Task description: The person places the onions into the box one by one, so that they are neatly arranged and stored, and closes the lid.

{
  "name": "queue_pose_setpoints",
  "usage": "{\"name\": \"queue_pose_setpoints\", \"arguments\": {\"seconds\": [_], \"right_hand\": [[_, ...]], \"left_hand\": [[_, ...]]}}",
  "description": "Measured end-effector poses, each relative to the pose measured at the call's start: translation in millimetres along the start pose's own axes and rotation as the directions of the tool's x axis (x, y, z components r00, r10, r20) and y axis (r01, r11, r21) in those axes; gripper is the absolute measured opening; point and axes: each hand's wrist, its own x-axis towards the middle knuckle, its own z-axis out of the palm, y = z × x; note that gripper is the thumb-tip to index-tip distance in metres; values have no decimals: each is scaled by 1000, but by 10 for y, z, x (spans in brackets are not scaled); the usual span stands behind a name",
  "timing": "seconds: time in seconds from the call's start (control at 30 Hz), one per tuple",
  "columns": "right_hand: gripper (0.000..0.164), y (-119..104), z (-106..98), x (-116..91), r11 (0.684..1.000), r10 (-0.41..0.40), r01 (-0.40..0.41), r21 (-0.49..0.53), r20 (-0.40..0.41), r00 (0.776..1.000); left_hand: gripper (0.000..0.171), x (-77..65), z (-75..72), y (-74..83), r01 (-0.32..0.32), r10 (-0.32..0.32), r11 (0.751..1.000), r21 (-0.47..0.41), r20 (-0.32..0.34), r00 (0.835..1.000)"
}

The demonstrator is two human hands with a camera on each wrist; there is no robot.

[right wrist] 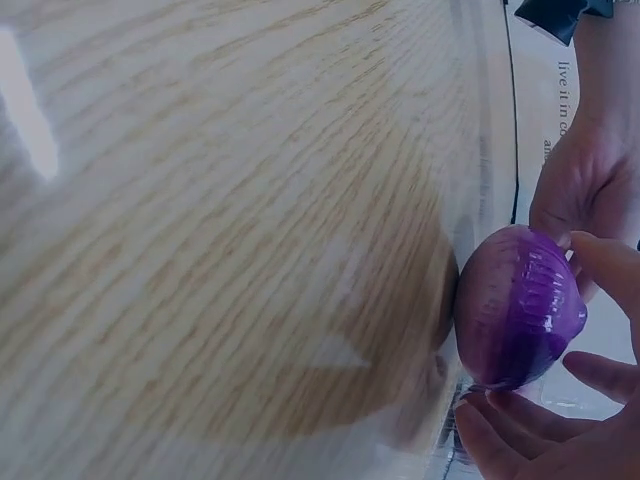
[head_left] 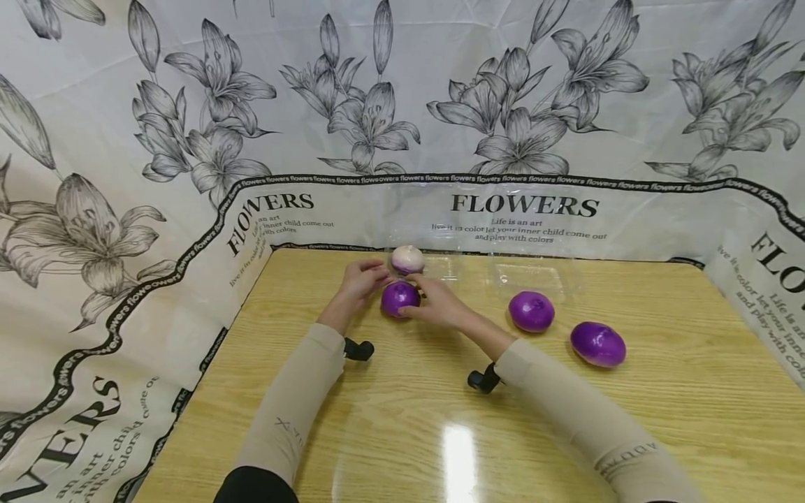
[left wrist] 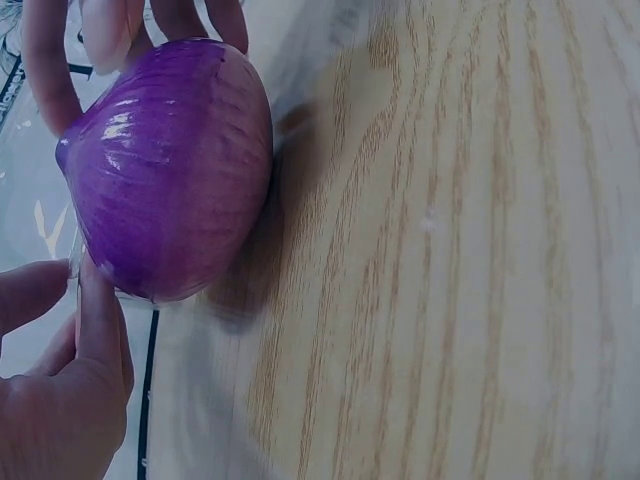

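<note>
A purple onion sits at the near side of the left clear plastic box. My right hand holds it, fingers and thumb spread round its sides in the right wrist view. A paler onion, white on top and purple below, lies just behind it. My left hand is at the box's left side. In the left wrist view, its thumb and forefinger meet at a thin clear edge beside the purple onion, pinching what looks like the box rim.
To the right lie two more purple onions, a rounder one and a longer one. A second clear plastic box stands behind them. Flower-printed cloth hangs at the back and sides of the wooden table.
</note>
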Motion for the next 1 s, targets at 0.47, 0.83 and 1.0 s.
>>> {"name": "queue_pose_setpoints", "arguments": {"seconds": [0.47,0.83,1.0], "right_hand": [[69,-14,119,54,998,54,-54,10,-22,998],[69,-42,128,62,998,66,-65,15,-43,997],[70,-48,122,52,998,57,-56,2,-44,997]], "left_hand": [[41,-12,14,10,0,0,1000,2,3,1000],[41,21,19,14,-5,5,1000,1,0,1000],[40,5,7,7,6,-6,1000,8,-5,1000]]}}
